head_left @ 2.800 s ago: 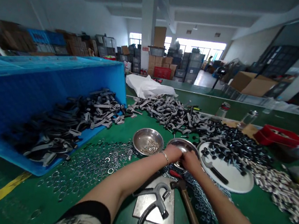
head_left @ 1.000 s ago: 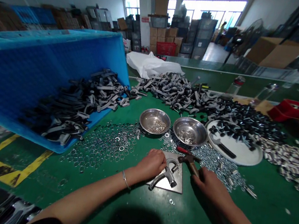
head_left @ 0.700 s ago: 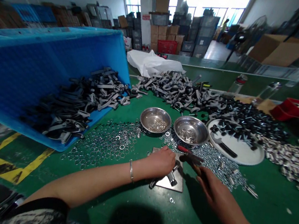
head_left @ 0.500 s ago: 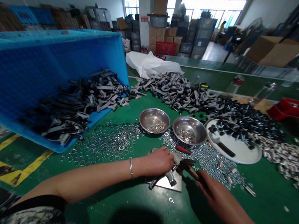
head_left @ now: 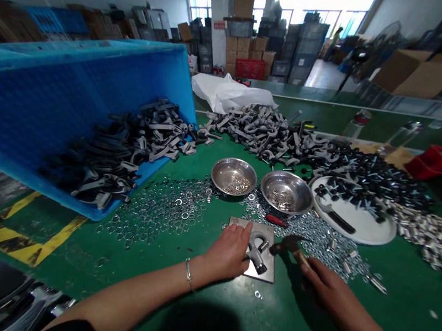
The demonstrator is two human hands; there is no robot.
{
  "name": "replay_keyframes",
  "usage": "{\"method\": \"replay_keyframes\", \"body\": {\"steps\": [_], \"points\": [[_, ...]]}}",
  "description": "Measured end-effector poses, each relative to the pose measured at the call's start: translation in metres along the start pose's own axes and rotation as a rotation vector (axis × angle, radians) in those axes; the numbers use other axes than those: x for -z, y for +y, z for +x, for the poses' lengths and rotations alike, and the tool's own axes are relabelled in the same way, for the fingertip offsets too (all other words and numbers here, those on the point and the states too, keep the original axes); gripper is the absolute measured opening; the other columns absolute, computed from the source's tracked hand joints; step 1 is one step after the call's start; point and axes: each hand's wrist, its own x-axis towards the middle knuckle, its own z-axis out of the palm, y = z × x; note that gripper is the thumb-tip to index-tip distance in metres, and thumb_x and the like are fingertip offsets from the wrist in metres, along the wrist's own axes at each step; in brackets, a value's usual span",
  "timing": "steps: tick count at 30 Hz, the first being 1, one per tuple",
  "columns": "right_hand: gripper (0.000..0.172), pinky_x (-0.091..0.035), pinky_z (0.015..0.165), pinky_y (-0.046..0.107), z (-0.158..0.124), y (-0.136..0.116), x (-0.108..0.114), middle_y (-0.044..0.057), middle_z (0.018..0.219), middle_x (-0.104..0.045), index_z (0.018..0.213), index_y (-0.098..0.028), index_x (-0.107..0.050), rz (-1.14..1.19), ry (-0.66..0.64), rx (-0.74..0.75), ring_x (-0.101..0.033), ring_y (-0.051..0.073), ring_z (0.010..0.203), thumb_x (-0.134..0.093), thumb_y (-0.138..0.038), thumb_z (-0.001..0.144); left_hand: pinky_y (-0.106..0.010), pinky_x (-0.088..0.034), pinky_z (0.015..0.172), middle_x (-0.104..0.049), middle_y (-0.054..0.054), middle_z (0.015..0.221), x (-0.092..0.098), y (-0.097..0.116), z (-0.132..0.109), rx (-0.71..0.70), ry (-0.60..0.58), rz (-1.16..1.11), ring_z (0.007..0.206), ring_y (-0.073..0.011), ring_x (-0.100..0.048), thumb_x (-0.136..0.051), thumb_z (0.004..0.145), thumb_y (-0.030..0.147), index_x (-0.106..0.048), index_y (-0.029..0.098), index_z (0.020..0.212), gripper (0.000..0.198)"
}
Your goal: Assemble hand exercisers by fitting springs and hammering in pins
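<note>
On a small metal plate [head_left: 269, 271] lies a grey, hook-ended metal part [head_left: 257, 258] with a short silver cylinder across its curved end. My left hand [head_left: 229, 252] is closed around the left side of this part and hides that side. My right hand [head_left: 322, 282] grips a claw hammer [head_left: 291, 245] by its wooden handle. The hammer head is beside the plate's right edge; I cannot tell whether it touches the part. A small nut-like piece [head_left: 258, 294] lies just in front of the plate.
Loose metal rings [head_left: 163, 212] spread left of the plate. Behind it are two steel bowls [head_left: 234, 176], a red-handled tool [head_left: 276, 220] and a white plate [head_left: 373, 234]. A tilted blue crate [head_left: 92, 78] holds grey parts; more grey parts [head_left: 264, 130] are heaped at the back.
My left hand has shifted left and toward me, exposing the hooked part's curved end. The hammer has moved slightly right, away from the part. The whole view has shifted a little.
</note>
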Motion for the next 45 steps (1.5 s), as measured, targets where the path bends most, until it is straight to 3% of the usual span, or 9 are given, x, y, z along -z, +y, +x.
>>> {"method": "replay_keyframes", "body": {"steps": [4,7,13,18,21,25,28,38,45], "points": [[0.031,-0.051,0.072,0.041,0.013,0.009,0.005,0.013,0.092,-0.068,0.094,-0.02,-0.062,-0.382,0.278,0.15,-0.066,0.029,0.082,-0.045,-0.046,0.096,-0.044,-0.052,0.091,-0.066,-0.018,0.117,0.026,-0.015,0.01,0.134,-0.105,-0.349,0.103,-0.0294,-0.065,-0.065,0.081,0.045,-0.033,0.014,0.146,0.079],[0.02,-0.049,0.081,0.04,0.048,-0.01,0.001,0.016,0.105,-0.065,0.105,-0.018,-0.061,-0.526,0.373,0.281,-0.063,0.03,0.095,-0.047,-0.031,0.096,-0.049,-0.042,0.105,-0.054,-0.019,0.135,0.037,-0.024,0.006,0.148,0.045,-0.237,0.124,-0.0327,-0.053,-0.065,0.083,0.044,-0.041,0.016,0.141,0.069],[0.011,-0.047,0.072,0.038,0.105,-0.036,-0.015,0.017,0.095,-0.066,0.089,-0.019,-0.058,-0.567,0.36,0.282,-0.063,0.031,0.091,-0.048,-0.015,0.091,-0.048,-0.039,0.106,-0.056,-0.015,0.129,0.009,-0.011,-0.017,0.061,0.044,-0.064,0.121,-0.0326,-0.048,-0.069,0.081,0.047,-0.054,0.015,0.126,0.058],[0.005,-0.047,0.066,0.037,0.091,-0.035,0.003,0.016,0.094,-0.068,0.094,-0.019,-0.053,-0.518,0.358,0.241,-0.066,0.03,0.082,-0.05,-0.021,0.09,-0.048,-0.037,0.105,-0.057,-0.014,0.124,-0.007,0.001,-0.01,0.12,0.107,-0.005,0.118,-0.0328,-0.048,-0.067,0.083,0.04,-0.058,0.015,0.119,0.045],[0.015,-0.052,0.067,0.038,0.073,-0.05,0.006,0.009,0.087,-0.069,0.101,-0.022,-0.05,-0.14,0.344,0.197,-0.068,0.026,0.074,-0.051,-0.036,0.094,-0.047,-0.036,0.105,-0.058,-0.014,0.121,-0.006,-0.002,-0.008,0.124,0.081,-0.039,0.117,-0.032,-0.049,-0.063,0.085,0.038,-0.058,0.015,0.118,0.04],[0.023,-0.058,0.063,0.038,0.062,-0.074,-0.026,0.0,0.072,-0.07,0.095,-0.027,-0.047,0.659,0.234,0.091,-0.07,0.023,0.062,-0.055,-0.048,0.093,-0.045,-0.037,0.102,-0.057,-0.012,0.122,-0.01,-0.008,-0.012,0.119,0.084,-0.087,0.115,-0.0307,-0.048,-0.065,0.083,0.038,-0.055,0.017,0.12,0.043],[0.026,-0.058,0.057,0.038,0.063,-0.079,-0.056,0.001,0.077,-0.072,0.094,-0.027,-0.048,0.819,0.257,0.081,-0.07,0.023,0.061,-0.063,-0.048,0.09,-0.043,-0.038,0.099,-0.058,-0.01,0.119,-0.015,-0.009,-0.013,0.136,0.091,-0.114,0.112,-0.0293,-0.049,-0.066,0.083,0.036,-0.056,0.019,0.116,0.039],[0.025,-0.06,0.063,0.039,0.062,-0.078,-0.067,0.005,0.083,-0.075,0.098,-0.028,-0.048,0.734,0.31,0.093,-0.072,0.025,0.067,-0.058,-0.05,0.093,-0.043,-0.037,0.097,-0.059,-0.011,0.118,-0.019,-0.009,-0.015,0.118,0.157,-0.121,0.112,-0.0287,-0.049,-0.068,0.082,0.035,-0.055,0.017,0.117,0.041],[0.039,-0.053,0.069,0.04,0.057,-0.069,-0.081,0.012,0.082,-0.072,0.094,-0.022,-0.057,0.151,0.493,0.169,-0.07,0.03,0.076,-0.049,-0.06,0.092,-0.043,-0.037,0.1,-0.057,-0.01,0.122,-0.022,-0.009,-0.018,0.12,0.151,-0.086,0.115,-0.0295,-0.049,-0.065,0.086,0.039,-0.053,0.019,0.121,0.042]]}}
